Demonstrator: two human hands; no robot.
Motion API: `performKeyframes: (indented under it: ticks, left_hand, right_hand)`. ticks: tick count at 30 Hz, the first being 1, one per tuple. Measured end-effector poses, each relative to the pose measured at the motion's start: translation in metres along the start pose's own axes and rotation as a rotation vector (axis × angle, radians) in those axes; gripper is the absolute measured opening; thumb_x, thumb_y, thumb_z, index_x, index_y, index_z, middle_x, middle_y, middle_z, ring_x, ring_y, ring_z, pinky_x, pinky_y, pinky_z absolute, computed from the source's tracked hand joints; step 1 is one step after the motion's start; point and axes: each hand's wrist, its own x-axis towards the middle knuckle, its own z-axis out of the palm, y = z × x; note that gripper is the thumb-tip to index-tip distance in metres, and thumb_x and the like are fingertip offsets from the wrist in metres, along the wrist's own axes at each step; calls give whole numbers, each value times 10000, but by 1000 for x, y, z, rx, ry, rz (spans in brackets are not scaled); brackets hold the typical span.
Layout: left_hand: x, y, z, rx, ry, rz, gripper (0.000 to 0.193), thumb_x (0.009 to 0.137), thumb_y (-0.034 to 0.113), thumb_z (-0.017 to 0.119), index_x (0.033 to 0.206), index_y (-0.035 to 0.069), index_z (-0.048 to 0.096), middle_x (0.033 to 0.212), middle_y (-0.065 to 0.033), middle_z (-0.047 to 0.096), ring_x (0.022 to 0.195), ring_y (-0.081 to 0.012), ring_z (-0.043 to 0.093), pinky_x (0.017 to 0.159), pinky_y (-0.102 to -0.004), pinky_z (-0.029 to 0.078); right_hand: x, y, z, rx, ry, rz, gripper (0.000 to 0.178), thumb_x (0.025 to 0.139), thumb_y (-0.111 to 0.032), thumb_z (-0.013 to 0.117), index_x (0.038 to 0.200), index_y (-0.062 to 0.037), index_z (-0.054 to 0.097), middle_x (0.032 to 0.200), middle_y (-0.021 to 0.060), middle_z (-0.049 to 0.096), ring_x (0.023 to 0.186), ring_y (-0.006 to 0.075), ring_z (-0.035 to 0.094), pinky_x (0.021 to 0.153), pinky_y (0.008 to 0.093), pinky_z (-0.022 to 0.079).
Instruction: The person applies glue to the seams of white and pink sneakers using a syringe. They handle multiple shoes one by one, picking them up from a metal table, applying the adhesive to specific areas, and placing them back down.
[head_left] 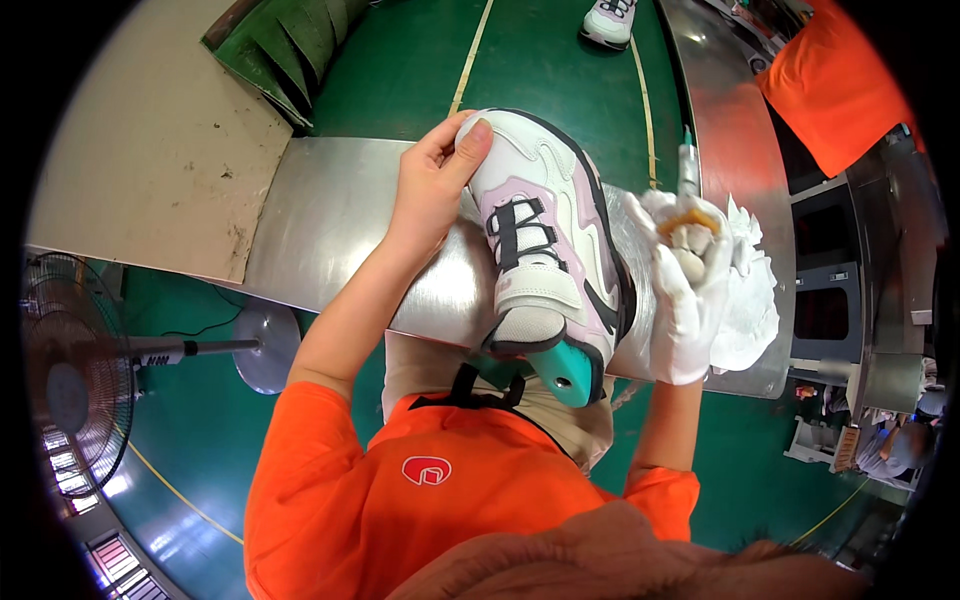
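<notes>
A white and lilac sneaker [555, 190] with black straps and trim lies along the metal worktop, its toe pointing away from me. From its collar sticks out a teal shoe last [568, 372]. Bare, my left hand [435, 178] pinches the toe between thumb and fingers. To the right of the shoe, apart from it, my right hand [690, 295] wears a white glove, fingers curled round a slim tube-like tool [688, 170] with a green tip. An amber-coloured ring or cap and a pale round end show in that palm; their exact kind is unclear.
The metal worktop [315, 215] bears a crumpled white cloth or glove heap [748, 310] at right. Beyond runs a green belt [560, 85] with another shoe [608, 22]. A beige panel [160, 140] stands left, a fan [70, 380] lower left, and an orange sleeve [835, 90] far right.
</notes>
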Motion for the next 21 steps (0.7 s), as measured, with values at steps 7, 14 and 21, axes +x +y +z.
performKeyframes:
  ticks: [7, 14, 21]
  left_hand:
    - [-3, 3, -2, 9, -23, 30, 454, 909, 254, 663, 1200, -78, 558, 1055, -77, 634, 956, -99, 573, 849, -223, 454]
    - [-4, 1, -2, 51, -7, 37, 432, 915, 256, 655, 1173, -79, 569, 1040, -75, 635, 947, -95, 571, 834, -219, 454]
    - [0, 0, -1, 76, 5, 8, 381, 928, 253, 636, 1150, -54, 596, 1001, -45, 635, 899, -78, 556, 796, -206, 436]
  right_hand:
    - [15, 7, 17, -352, -116, -46, 505, 864, -91, 633, 1303, -32, 389, 1192, 135, 555, 1116, 207, 562, 956, 320, 431]
    - [15, -2, 15, -724, -183, -139, 505, 858, -140, 658, 1283, -48, 401, 1058, 200, 634, 942, 329, 657, 826, 357, 493]
    - [24, 0, 2, -693, -115, -105, 492, 867, -162, 650, 1275, -35, 405, 1026, 179, 627, 910, 319, 655, 817, 356, 495]
